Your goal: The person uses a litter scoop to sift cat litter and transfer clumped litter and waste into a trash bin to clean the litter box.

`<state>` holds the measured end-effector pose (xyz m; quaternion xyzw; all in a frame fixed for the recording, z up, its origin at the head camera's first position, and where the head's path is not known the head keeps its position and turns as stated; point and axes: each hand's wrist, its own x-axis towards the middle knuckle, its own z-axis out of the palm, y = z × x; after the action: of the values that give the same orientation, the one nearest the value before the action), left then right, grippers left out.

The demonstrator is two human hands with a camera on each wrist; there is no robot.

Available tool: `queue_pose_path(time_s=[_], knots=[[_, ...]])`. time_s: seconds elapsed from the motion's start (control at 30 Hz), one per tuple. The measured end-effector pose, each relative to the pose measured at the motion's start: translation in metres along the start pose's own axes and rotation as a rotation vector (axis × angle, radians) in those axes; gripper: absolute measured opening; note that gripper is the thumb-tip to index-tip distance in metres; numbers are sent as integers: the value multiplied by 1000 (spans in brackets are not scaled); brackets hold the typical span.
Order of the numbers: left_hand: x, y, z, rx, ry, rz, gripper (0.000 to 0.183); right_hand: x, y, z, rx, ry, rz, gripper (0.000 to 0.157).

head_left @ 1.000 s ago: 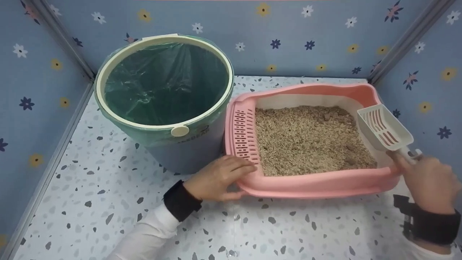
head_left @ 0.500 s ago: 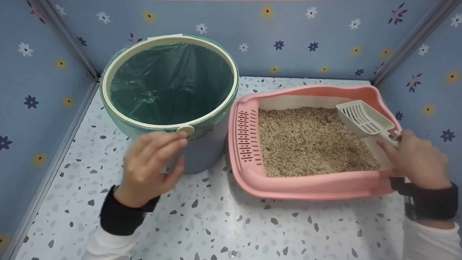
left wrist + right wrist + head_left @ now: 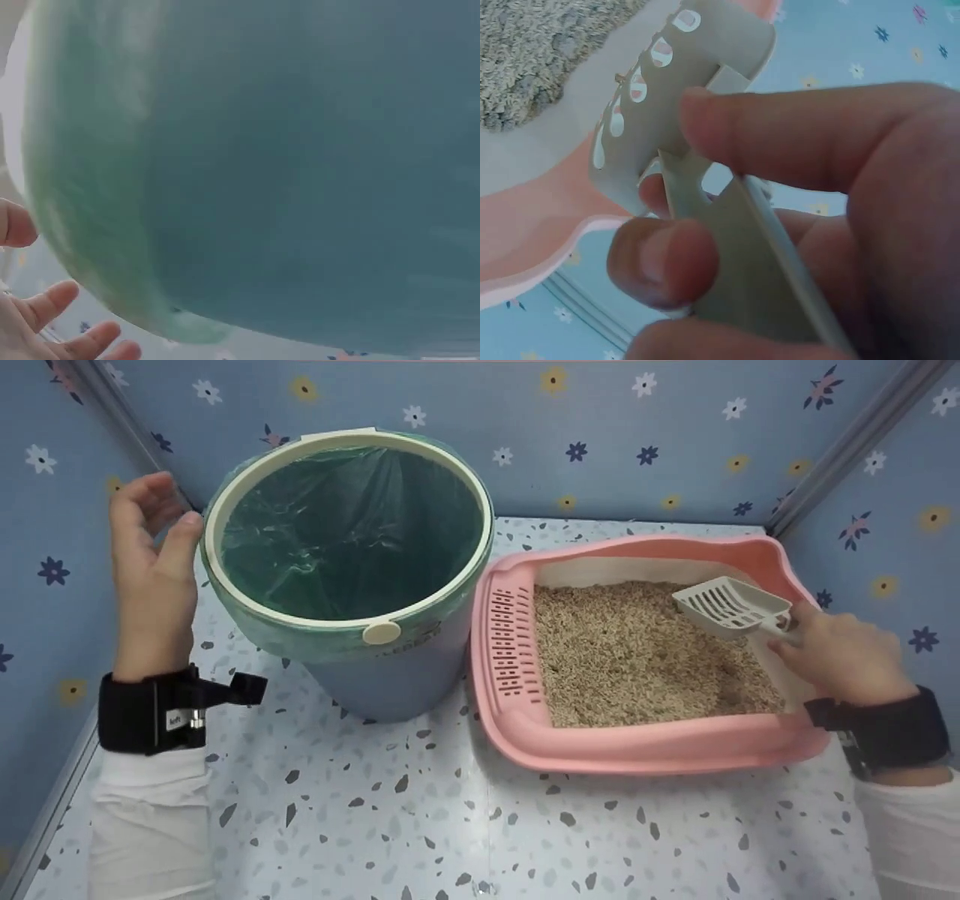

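My right hand [image 3: 847,652] grips the handle of a pale slotted litter scoop [image 3: 731,606], held over the right part of a pink litter box [image 3: 660,746]. Tan pellet litter [image 3: 630,652] fills the box, with darker clumps along its right side. In the right wrist view, fingers wrap the scoop's handle [image 3: 742,262]. My left hand [image 3: 154,562] is raised at the left side of a trash bin [image 3: 390,675], its thumb right at the rim and its fingers loosely bent, holding nothing. A green bag [image 3: 352,532] lines the bin; the left wrist view shows the bin's side [image 3: 300,187] close up.
The bin's cream rim ring [image 3: 382,632] holds the bag's edge folded outside. Blue flowered panels [image 3: 570,427] enclose the back and both sides. The speckled floor [image 3: 420,817] runs across the front.
My left hand has left the litter box's left edge and swung across to the bin's left side. My right hand has carried the scoop leftward, further over the litter.
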<state>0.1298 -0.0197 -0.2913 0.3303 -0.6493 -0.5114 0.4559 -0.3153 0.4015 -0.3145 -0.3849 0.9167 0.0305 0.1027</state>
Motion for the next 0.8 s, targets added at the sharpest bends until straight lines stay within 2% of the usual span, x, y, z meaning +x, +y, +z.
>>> queue_pose_path(time_s=[0.17,0.27,0.37,0.5,0.67,0.8], knots=[[12,-15,8,-187,-89,-109,46,11,-2,3,-56,-24,-52,60],[15,-22,11,-364,-140,-141,50,17,-2,3,-79,-49,-71,43],[17,-30,13,-557,-178,-184,52,23,-2,4,-104,-75,-78,33],[17,-36,15,-734,-177,-224,53,33,-4,5,-130,-119,-92,27],[17,-38,18,-807,-160,-225,56,41,-4,4,-125,-209,-91,21],[18,-38,19,-808,-172,-218,57,44,-4,4,-128,-239,-92,23]])
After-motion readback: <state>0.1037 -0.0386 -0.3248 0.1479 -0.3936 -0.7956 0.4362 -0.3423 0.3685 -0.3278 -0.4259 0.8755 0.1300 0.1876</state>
